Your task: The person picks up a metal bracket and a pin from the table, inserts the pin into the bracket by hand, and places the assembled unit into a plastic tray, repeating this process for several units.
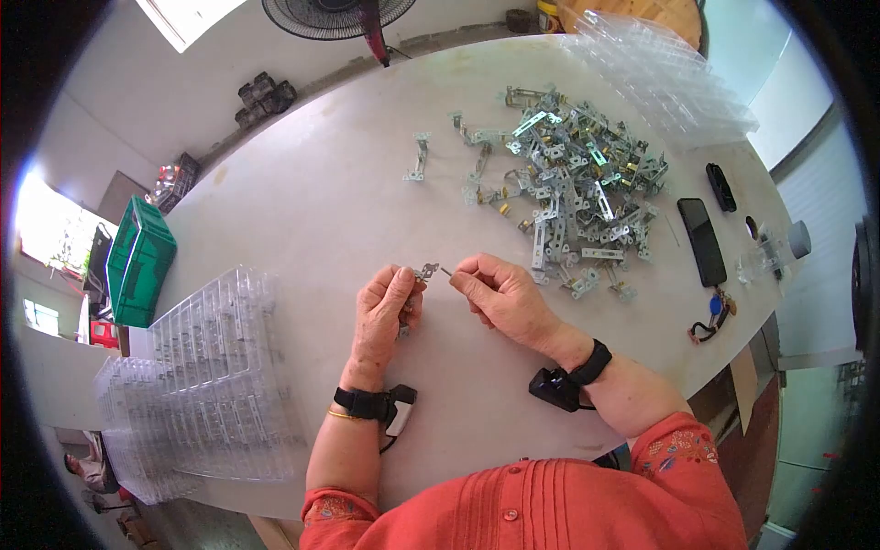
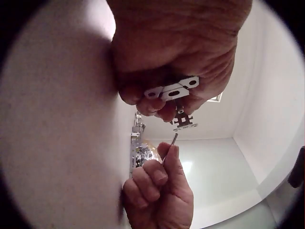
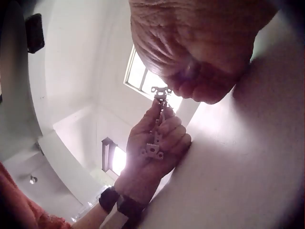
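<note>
My left hand (image 1: 380, 307) grips a small metal bracket (image 2: 175, 93) with holed, flared end plates. One end sticks out past the thumb, and the other shows below the fingers (image 3: 175, 136) in the right wrist view. Between thumb and forefinger, my right hand (image 1: 504, 295) pinches a thin metal pin (image 2: 174, 140). Its tip points at the bracket's upper end plate, with a small gap between them in the left wrist view. Both hands are close above the white table (image 1: 321, 202). The middle of the bracket is hidden by the left fingers.
A heap of similar metal brackets (image 1: 587, 174) lies ahead to the right, with one bracket (image 1: 419, 158) apart from it. Clear plastic trays (image 1: 220, 376) stand at left, more trays (image 1: 660, 78) at back right. A phone (image 1: 701, 242) lies right; a green crate (image 1: 142, 261) stands left.
</note>
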The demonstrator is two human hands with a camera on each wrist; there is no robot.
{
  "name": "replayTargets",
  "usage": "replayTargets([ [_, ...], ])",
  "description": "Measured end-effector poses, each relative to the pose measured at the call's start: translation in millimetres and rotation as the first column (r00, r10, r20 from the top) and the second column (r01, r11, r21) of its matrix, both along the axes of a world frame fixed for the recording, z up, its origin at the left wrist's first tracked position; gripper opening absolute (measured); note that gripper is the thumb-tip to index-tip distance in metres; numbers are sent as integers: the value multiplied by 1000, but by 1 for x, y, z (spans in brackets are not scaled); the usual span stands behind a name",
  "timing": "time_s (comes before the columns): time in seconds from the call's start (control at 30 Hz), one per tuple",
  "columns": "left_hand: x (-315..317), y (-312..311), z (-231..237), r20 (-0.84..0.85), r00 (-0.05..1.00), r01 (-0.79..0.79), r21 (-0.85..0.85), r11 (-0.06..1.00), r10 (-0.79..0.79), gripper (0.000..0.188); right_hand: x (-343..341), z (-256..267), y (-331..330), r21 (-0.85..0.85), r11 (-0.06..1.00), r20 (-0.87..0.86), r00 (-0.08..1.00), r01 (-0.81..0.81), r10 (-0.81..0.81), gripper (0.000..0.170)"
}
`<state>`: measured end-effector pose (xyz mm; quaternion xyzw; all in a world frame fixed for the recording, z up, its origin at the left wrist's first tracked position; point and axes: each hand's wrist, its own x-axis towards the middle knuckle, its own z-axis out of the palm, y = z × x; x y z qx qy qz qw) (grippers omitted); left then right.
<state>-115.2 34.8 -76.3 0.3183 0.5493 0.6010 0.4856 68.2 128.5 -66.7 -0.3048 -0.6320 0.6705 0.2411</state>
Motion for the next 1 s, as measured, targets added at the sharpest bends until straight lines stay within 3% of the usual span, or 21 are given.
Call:
replayTargets([
  [0.13,1,1,0,-31,999,16,3,1000,-15,34,0,0,0,-27,1000,5,1000,-4,5,18],
  [0.33,3,0,1,-107,994,20,11,1000,-19,32,0,-1,0,67,998,27,999,20,-22,17],
  [0.63,5,-2,-1,-367,927,96,18,995,-82,27,1,-7,3,37,997,15,997,-72,71,16],
  [0.7,3,-3,-4,-439,893,116,16,993,-98,26,0,-6,3,-141,987,-39,997,-74,69,16],
  [0.9,9,-3,6,-495,860,145,-2,989,-127,25,3,-6,7,-319,932,-173,977,-173,122,19],
  [1.0,6,-3,-3,-526,838,169,0,986,-143,24,4,-5,9,-318,929,-140,979,-188,150,18],
])
